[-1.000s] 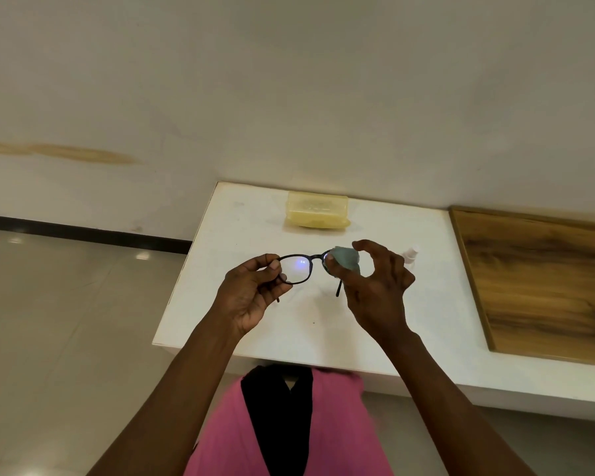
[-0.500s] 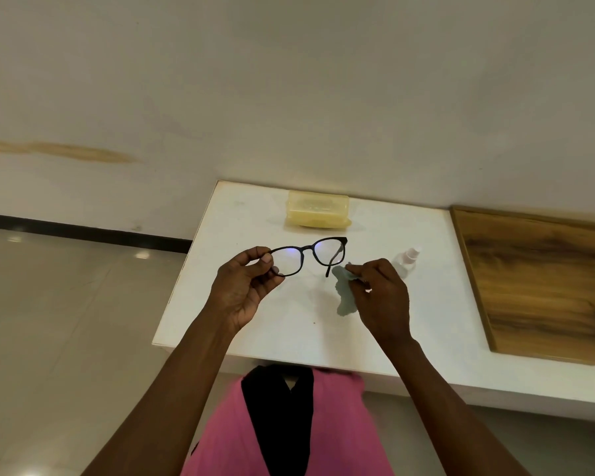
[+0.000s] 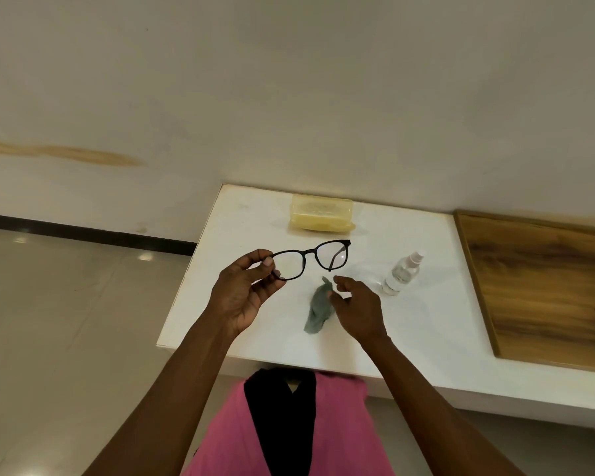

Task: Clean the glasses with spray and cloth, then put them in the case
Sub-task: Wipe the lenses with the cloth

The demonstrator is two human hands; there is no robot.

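Pinching the glasses [image 3: 311, 258] in my left hand [image 3: 244, 293]; right hand [image 3: 359, 309] open beside the cloth [image 3: 318, 309], mid-counter [image 3: 426, 324].

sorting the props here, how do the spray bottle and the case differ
The spray bottle is clear, slim and see-through; the case is yellow, broad and boxy. The spray bottle stands near the right hand; the case lies flat at the table's far edge by the wall. Both rest on the table, untouched.
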